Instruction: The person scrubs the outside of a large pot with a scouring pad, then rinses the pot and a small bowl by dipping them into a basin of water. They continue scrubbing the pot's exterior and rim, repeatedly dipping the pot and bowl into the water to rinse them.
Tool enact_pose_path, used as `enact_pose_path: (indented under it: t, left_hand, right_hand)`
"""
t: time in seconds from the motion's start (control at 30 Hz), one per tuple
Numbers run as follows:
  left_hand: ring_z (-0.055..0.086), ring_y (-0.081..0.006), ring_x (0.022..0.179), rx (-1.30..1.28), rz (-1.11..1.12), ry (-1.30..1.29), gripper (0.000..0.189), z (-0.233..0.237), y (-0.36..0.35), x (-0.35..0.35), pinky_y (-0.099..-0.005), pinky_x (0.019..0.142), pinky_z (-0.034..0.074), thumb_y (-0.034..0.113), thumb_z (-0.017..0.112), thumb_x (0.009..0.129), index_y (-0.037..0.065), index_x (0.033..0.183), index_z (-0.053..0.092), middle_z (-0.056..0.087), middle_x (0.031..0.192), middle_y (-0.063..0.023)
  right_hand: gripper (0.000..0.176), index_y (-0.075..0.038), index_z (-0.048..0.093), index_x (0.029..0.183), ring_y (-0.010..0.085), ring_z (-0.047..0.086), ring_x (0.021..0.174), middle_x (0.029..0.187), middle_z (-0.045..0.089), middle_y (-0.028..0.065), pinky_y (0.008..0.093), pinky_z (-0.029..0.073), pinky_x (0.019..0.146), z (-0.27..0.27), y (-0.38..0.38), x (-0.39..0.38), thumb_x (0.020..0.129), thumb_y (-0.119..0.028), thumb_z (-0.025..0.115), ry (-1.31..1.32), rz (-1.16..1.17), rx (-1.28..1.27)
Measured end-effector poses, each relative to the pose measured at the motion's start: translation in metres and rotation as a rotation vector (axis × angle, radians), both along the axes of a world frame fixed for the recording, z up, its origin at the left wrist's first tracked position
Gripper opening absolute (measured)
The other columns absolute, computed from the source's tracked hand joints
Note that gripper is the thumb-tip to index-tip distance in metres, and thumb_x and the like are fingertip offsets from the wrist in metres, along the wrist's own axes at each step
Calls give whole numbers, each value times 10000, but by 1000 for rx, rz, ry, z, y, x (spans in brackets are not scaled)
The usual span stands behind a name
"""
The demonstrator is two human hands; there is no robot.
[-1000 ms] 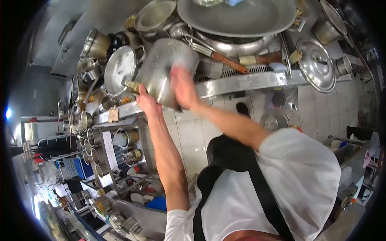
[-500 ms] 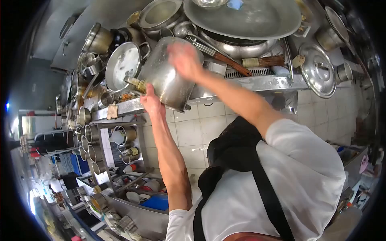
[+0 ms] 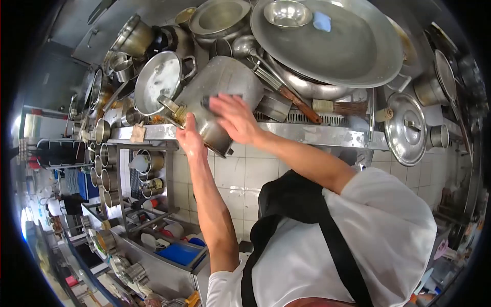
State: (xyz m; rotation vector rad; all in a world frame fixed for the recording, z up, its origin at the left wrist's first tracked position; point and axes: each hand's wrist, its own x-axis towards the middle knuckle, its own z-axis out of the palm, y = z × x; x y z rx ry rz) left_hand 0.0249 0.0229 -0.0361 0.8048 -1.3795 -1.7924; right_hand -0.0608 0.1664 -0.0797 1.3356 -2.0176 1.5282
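A large, dull metal pot [image 3: 225, 77] lies tilted on its side across the front edge of the metal counter. My left hand [image 3: 192, 140] is closed on the pot's near left side, thumb up, beside a handle [image 3: 173, 110] with a yellowish part. My right hand [image 3: 236, 118] lies across the pot's side, fingers stretched and slightly blurred. A dark pad [image 3: 206, 102] shows at its fingertips, pressed against the metal; most of it is hidden under the fingers. Left of the pot stands a two-handled pan [image 3: 158, 84] with whitish liquid or foam in it.
A very wide pan [image 3: 353, 56] at the back holds a metal bowl [image 3: 288, 14] and a blue sponge [image 3: 322, 21]. Ladles, a brush [image 3: 342, 107] and a round lid [image 3: 406, 128] crowd the counter [image 3: 327, 136]. Below left stands a rack with several metal pots.
My right hand has slid along the pot's side toward its near end. My left hand keeps its hold. The whole scene sits lower in view as the head camera has shifted.
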Motion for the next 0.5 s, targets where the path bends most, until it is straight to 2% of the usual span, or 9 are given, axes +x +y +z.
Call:
enact_pose_path:
  t: [0.07,0.1,0.13,0.2,0.23,0.3,0.4,0.43,0.5]
  left_hand:
    - [621,-155,985,31,6,-85,343,4,7,10,-347,856,524,179,679,1014,-54,1256,609,682,1149,-103]
    - [628,-209,1035,-4,25,-188,431,5,8,9,-363,917,509,226,638,1039,-100,1312,568,672,1205,-165]
    - [628,-209,1035,3,42,-172,431,6,15,-4,-363,917,509,226,638,1039,-100,1312,568,672,1205,-165]
    - [617,-266,1094,-375,463,-528,516,4,32,-15,-376,989,473,291,578,1068,-131,1360,521,660,1237,-222]
    - [605,-302,1146,-408,436,-433,578,8,33,-16,-384,1036,438,338,522,1086,-140,1408,475,642,1280,-253]
    - [610,-292,1141,-434,407,-442,566,16,36,-15,-384,1032,442,340,515,1087,-123,1411,484,647,1279,-241]
    - [617,-266,1105,-478,350,-495,531,16,40,-5,-380,1003,453,348,504,1090,-83,1400,512,667,1247,-206]
    - [618,-256,1069,-539,365,-493,511,10,36,-5,-379,981,459,344,505,1090,-75,1382,524,676,1213,-194]
    - [620,-240,985,-495,375,-448,480,7,42,-8,-372,924,473,339,510,1088,-69,1337,550,695,1136,-154]
  right_hand:
    - [414,-93,659,1324,324,559,1326,1393,645,73,530,377,1128,-18,8,-44,917,-164,682,-31,176,-75]
    - [341,-87,686,1281,329,563,1317,1384,647,92,537,376,1123,-14,5,-80,953,-175,653,47,16,-10]
    - [298,-67,702,1243,334,549,1333,1386,645,102,535,364,1133,-3,-10,-114,981,-187,625,-80,-188,-5]
    - [320,-64,694,1270,324,508,1389,1436,615,90,532,323,1177,-18,-17,-122,987,-198,627,-88,-237,-14]
    - [348,-67,680,1301,318,482,1417,1470,589,80,535,304,1192,-35,-5,-100,982,-200,637,-131,-163,-33]
    - [445,-87,628,1394,300,410,1482,1544,525,60,553,227,1233,-50,48,-46,962,-186,666,-320,35,57]
    - [456,-90,627,1396,290,393,1490,1537,529,58,567,189,1239,-57,36,-79,953,-183,675,-60,-36,145]
    - [375,-72,680,1334,277,387,1495,1508,564,67,568,154,1240,-24,14,-94,993,-219,626,-154,-49,72]
    - [327,-83,726,1227,296,488,1395,1378,659,50,570,246,1185,5,-37,-142,1003,-291,610,-9,-135,109]
